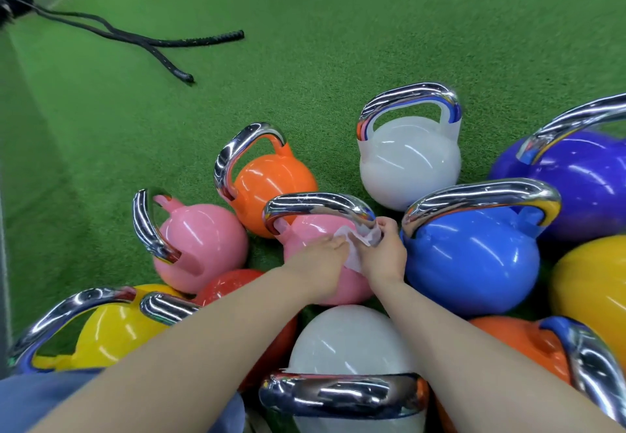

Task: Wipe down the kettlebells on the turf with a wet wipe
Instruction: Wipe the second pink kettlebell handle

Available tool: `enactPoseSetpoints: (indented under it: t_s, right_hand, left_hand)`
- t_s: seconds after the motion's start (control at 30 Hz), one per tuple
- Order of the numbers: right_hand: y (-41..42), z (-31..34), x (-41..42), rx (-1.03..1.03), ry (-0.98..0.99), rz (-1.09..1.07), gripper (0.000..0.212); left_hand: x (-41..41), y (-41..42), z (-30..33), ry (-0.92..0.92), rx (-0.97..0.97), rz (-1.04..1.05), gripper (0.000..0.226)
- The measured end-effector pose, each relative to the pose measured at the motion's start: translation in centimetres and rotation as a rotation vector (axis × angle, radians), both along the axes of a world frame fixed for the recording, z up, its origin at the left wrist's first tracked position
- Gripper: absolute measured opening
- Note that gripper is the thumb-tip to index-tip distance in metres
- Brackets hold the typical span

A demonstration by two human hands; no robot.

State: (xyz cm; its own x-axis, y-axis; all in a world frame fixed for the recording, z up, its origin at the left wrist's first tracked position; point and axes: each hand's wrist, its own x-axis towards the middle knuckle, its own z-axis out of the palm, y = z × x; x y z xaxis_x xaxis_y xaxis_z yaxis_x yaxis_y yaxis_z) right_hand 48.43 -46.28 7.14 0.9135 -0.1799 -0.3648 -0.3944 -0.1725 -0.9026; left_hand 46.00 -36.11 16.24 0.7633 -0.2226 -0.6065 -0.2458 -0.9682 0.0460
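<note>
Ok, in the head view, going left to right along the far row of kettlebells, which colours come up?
Left pink kettlebell → orange kettlebell → white kettlebell → purple kettlebell. The pink kettlebell being wiped and the blue kettlebell sit nearer, so I left them out.
</note>
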Motion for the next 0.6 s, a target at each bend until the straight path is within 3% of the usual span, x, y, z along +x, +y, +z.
enactPoseSetpoints:
  t_s: [0.13,0.2,0.3,0.4,0.47,0.6]
  right_hand:
    - [-0.4,-0.2,0.1,0.063,0.069,-0.015,0.044]
    - [-0.1,-0.7,0.0,0.136,0.133,-0.095,0.040]
    - [0.7,-1.5,-0.5,0.343,0.256,-0.294,0.050]
    - [1.0,-1.7,-0.4,0.427,0.295,-0.439,0.033]
    - [1.0,-1.3,-0.3,0.434,0.279,-0.415,0.025]
    - [1.2,-0.4,-0.3,0.483,0.226,-0.297,0.034]
  left_hand:
    - [0.1,-1.0,-1.7,-0.039,-0.014,0.045,0.074]
    - [0.4,-1.5,-2.3,-0.067,-0.069,0.104,0.074]
    - [0.9,-1.7,-2.6,-0.088,-0.100,0.153,0.070]
    - [1.1,-1.4,-2.7,-0.133,-0.097,0.171,0.070]
    - [1.6,-1.4,-2.7,-0.165,-0.144,0.203,0.065]
    - [2.6,-1.4,-2.9,-0.226,-0.229,0.332,0.049]
